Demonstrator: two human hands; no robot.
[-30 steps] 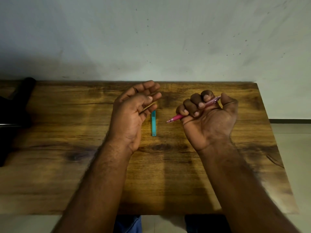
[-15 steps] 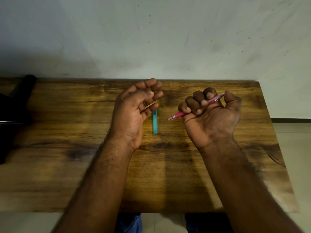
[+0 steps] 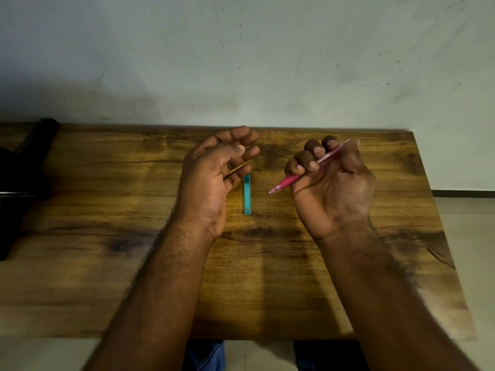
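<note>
My right hand (image 3: 332,188) is raised above the wooden table (image 3: 107,263) with the palm up, and its curled fingers grip a pink pen (image 3: 289,180) whose tip points left and down. My left hand (image 3: 211,178) hovers beside it, palm turned inward, fingers loosely curled and holding nothing. Between the two hands a thin teal pen cap (image 3: 247,195) lies flat on the table, just right of my left fingers.
A black object (image 3: 24,167) stands at the table's left edge. A pale wall (image 3: 241,62) runs right behind the table. The right table edge borders a tiled floor (image 3: 466,236). Blue trousers (image 3: 206,354) show below the near edge.
Both hands have stayed nearly in place; my right hand has shifted slightly right and turned the pen a little. The teal cap has not moved.
</note>
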